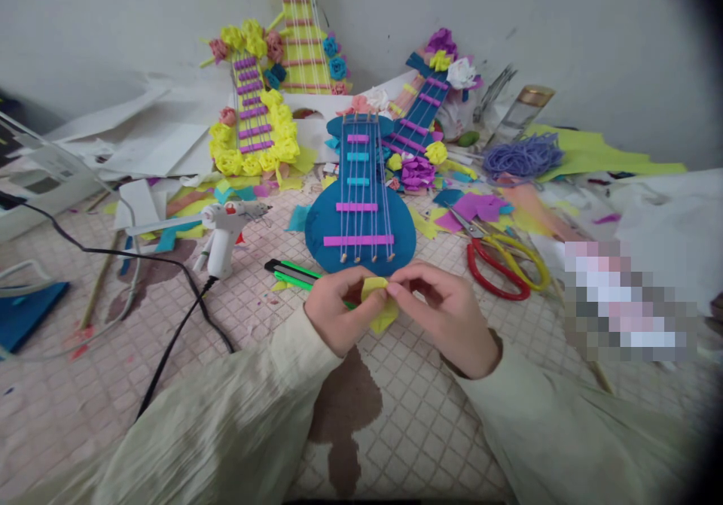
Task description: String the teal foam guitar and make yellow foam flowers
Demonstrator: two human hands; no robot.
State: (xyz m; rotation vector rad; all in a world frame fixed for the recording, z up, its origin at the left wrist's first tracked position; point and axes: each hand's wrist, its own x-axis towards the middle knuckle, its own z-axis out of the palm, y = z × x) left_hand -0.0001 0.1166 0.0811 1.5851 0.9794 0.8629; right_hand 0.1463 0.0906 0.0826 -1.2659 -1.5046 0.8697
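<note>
Both hands meet at the middle of the table around a small piece of yellow paper (385, 315). My left hand (344, 308) is closed on its left side, with the thumb across the front of the paper. Fingertips of my right hand (440, 309) pinch the paper's upper right edge. Just beyond the hands lies a blue paper guitar (360, 223) with pink and light blue strips and purple strings. A green utility knife (294, 273) lies beside my left hand, partly hidden behind it.
At left are a white glue gun (223, 241) and its black cable (175, 264). Red and yellow scissors (500, 272) lie at right. Decorated paper guitars, paper scraps, purple string (523, 157) and a jar (523, 114) stand or lie at the back.
</note>
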